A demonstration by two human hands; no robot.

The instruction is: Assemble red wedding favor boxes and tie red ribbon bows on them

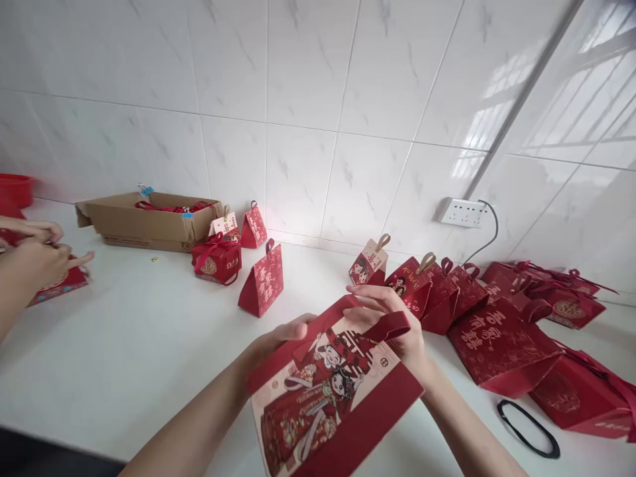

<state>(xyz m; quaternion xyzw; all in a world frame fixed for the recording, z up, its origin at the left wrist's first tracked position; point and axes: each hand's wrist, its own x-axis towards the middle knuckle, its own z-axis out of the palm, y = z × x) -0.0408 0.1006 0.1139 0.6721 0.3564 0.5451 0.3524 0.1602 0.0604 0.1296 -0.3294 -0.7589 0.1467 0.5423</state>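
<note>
A large red gift box (322, 404), printed with a cartoon couple in red dress, is tilted in front of me above the white table. My left hand (278, 341) grips its upper left side, fingers partly hidden behind it. Around the top right edge curl the fingers of my right hand (397, 324), beside the red ribbon loop (390, 326). Just beyond stands a small red triangular box (263, 281). Several smaller boxes, among them a cream and red one (368, 262), stand past my right hand.
Large red boxes (501, 341) crowd the right side near a black band (529, 427). At the back left is a cardboard box (144, 225) with red ribbons. Another person's hands (42, 255) work on a red box at far left. A power socket (464, 213) is on the wall.
</note>
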